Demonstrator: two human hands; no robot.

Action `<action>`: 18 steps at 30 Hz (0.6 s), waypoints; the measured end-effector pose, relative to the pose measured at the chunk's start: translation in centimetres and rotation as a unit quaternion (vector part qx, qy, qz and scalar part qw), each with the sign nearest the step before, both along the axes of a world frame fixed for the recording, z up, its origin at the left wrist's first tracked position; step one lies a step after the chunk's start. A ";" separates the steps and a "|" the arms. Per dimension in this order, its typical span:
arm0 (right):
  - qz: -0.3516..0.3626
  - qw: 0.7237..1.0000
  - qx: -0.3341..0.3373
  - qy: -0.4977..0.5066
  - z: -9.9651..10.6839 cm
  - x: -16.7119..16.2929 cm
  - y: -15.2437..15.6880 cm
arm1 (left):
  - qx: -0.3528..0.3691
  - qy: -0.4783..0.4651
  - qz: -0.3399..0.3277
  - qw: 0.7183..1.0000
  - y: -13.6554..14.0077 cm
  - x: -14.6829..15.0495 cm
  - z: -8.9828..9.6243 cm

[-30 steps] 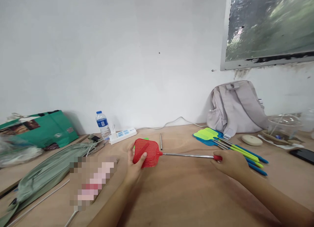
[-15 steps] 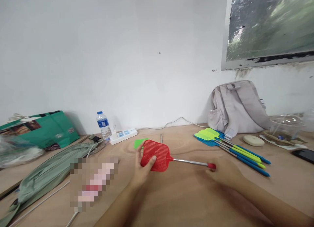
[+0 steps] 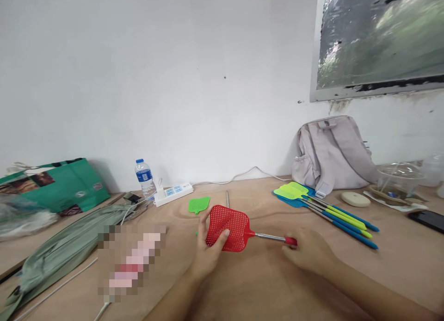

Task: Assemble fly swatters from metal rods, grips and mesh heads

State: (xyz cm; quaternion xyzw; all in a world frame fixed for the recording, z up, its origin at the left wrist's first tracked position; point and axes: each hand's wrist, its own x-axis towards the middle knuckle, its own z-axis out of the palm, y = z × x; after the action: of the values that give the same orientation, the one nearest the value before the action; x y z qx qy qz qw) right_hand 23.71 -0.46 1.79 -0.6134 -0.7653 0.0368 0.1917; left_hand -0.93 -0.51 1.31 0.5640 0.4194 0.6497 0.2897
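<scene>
My left hand [image 3: 210,247] is closed on the mesh head of a red fly swatter [image 3: 231,226], thumb on its near face. My right hand [image 3: 308,249] wraps round the swatter's red grip, and the thin metal shaft runs level between both hands above the table. Just behind the red head lie a green fly swatter head [image 3: 199,204] and a slim metal rod [image 3: 227,198]. Over on the right rests a pile of fly swatters [image 3: 294,191] with yellow-green and blue heads, their handles pointing toward the front right.
Along the wall stand a water bottle [image 3: 144,176], a white power strip [image 3: 173,194] and a grey backpack [image 3: 331,154]. A green bag [image 3: 76,187] and a sage-green cloth item [image 3: 69,247] lie left. On the right are a round white case [image 3: 355,199], a plastic bowl [image 3: 398,180] and a phone [image 3: 428,219].
The metal shaft between the head and the grip shows shorter. My two hands are closer together, and the red head has come slightly right and nearer, uncovering more of the green head.
</scene>
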 end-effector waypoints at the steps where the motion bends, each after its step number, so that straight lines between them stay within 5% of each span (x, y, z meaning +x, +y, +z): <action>1: 0.008 1.000 -0.001 0.002 -0.1 0.0 0.0 | -0.005 -0.001 0.002 1.000 0.1 0.0 -0.2; 6: 0.063 0.997 -0.004 0.043 -0.2 1.0 1.0 | -0.045 -0.023 -0.044 0.998 0.2 0.2 -1.4; 11: 0.111 0.989 0.024 0.096 1.2 3.8 2.0 | -0.024 0.053 -0.096 0.994 0.4 -0.6 -2.4; 18: 0.046 0.985 0.000 0.165 1.9 6.7 3.1 | 0.048 0.216 0.036 0.975 0.9 -2.0 -2.0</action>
State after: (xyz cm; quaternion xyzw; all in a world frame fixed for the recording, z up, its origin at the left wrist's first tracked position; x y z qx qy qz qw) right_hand 30.37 2.60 3.72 -0.5627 -0.7509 0.1458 0.3134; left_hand -2.97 0.36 -0.71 0.6888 0.4601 0.5422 0.1411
